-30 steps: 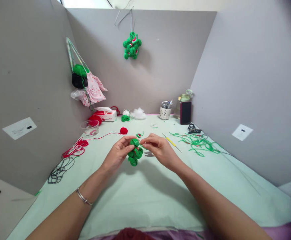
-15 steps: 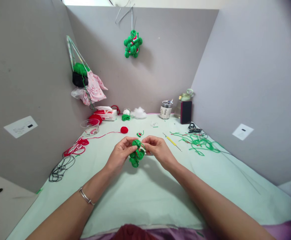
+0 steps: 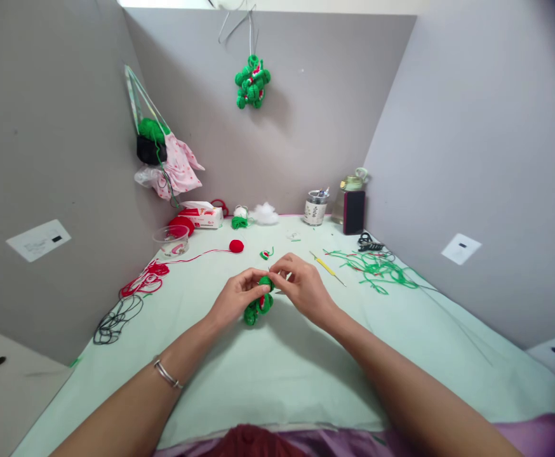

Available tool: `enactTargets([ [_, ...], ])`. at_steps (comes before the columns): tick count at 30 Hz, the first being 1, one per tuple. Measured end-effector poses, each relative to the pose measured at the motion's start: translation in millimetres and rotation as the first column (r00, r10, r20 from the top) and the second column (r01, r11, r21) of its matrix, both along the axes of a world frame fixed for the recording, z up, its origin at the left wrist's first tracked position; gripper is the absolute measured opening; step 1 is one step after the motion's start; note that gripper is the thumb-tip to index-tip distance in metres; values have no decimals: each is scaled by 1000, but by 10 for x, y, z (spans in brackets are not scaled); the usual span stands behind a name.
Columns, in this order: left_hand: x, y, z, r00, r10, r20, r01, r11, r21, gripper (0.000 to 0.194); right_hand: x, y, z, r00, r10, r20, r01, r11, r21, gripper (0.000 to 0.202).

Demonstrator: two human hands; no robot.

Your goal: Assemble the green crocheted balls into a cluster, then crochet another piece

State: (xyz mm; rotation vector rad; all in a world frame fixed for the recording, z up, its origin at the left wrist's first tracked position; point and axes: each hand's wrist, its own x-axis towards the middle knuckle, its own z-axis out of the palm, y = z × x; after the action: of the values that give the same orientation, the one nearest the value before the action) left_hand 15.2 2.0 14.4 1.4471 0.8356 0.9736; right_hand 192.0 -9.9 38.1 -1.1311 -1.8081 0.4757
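Note:
My left hand (image 3: 240,293) is closed round the top of a green crocheted piece (image 3: 257,308), made of small round balls with a bit of red and white. The piece hangs below the fingers, over the table. Thumb and forefinger of my right hand (image 3: 296,279) pinch at the upper ball, touching or nearly touching the left fingertips. What they hold there is too small to make out. A thin grey pointed tip (image 3: 280,292) shows under the right hand; the rest of it is hidden. Just beyond the hands lies a small green, white and red crocheted bit (image 3: 266,254).
A yellow-handled crochet hook (image 3: 326,266) and tangled green yarn ends (image 3: 377,266) lie to the right. Red yarn ball (image 3: 236,245), red strands (image 3: 147,279) and black cord (image 3: 118,320) are left. Tissue box (image 3: 206,218), pen tin (image 3: 315,209) and phone (image 3: 354,212) stand behind.
Both hands have drawn closer together at the top of the crocheted piece. The left fingers now cover more of the upper ball, and the green strand by the right fingertips no longer shows clearly.

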Motion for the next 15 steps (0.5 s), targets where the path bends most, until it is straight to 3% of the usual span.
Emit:
enactTargets([
  [3, 5, 2, -29, 998, -55, -15, 55, 998, -6, 33, 16, 6, 72, 969, -8, -247, -15, 996, -92, 14],
  [5, 7, 0, -45, 996, -90, -13, 90, 996, -7, 31, 21, 1, 115, 925, 45, -376, -141, 963, -231, 18],
  [8, 7, -6, -42, 987, -156, -23, 156, 988, 11, 28, 50, 7, 160, 855, 126, -503, -342, 866, -364, 22],
  [13, -19, 2, 20, 985, -175, -4, 175, 984, -21, 29, 159, 34, 254, 706, 111, -699, -397, 880, -261, 24],
  [15, -43, 21, 35, 990, -138, 29, 139, 990, -15, 31, 170, 14, 291, 724, 131, -678, -390, 888, -245, 18],
])
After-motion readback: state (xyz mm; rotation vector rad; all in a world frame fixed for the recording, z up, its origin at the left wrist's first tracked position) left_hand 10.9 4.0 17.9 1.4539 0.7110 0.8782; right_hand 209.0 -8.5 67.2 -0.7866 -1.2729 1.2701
